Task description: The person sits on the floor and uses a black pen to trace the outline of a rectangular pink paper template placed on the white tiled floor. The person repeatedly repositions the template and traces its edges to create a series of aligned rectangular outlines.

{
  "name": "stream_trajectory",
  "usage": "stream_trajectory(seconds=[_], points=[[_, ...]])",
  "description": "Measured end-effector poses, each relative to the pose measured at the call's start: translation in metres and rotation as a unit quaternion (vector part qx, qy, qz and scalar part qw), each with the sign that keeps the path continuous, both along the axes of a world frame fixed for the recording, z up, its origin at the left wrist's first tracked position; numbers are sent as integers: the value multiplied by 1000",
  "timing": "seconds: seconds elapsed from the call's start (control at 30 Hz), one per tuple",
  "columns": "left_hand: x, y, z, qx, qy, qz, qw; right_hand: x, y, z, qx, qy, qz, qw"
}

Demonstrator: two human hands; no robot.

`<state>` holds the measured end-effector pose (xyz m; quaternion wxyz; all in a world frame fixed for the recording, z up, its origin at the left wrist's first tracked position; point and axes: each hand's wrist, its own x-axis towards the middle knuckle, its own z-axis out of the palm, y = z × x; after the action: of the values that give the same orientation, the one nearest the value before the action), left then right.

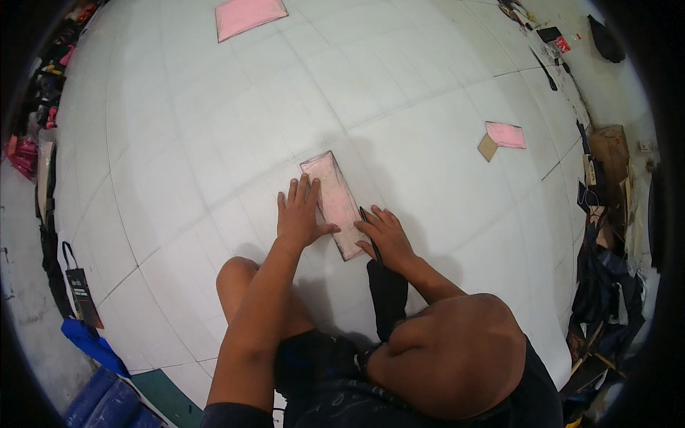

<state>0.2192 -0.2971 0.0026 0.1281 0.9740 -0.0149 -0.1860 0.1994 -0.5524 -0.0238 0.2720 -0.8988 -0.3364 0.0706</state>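
A long pink rectangular piece [334, 196] with dark lines along its edges lies at a slant on a large white sheet [235, 128]. My left hand [297, 217] rests on its left edge, fingers stretched out and thumb on the piece's lower part. Beside the lower right edge, my right hand [387, 235] is closed around a slim black pen-like tool [372, 239]. The tool's upper end points away from me, and its exact kind is unclear. My right fingertips touch the piece's border or lie just beside it.
Farther off lies a bigger pink piece [250, 18]. To the right are a small pink piece [506, 135] and a tan square [487, 148]. Clutter and a cardboard box [610, 150] line the right side. A black bag [84, 292] lies at left. My bent knees flank the work.
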Motion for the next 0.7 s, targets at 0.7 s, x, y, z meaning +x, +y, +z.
stream_trajectory(seconds=[0.7], points=[[15,6,11,-18,35,19,999,0,3,-14,52,-1,-54,997]])
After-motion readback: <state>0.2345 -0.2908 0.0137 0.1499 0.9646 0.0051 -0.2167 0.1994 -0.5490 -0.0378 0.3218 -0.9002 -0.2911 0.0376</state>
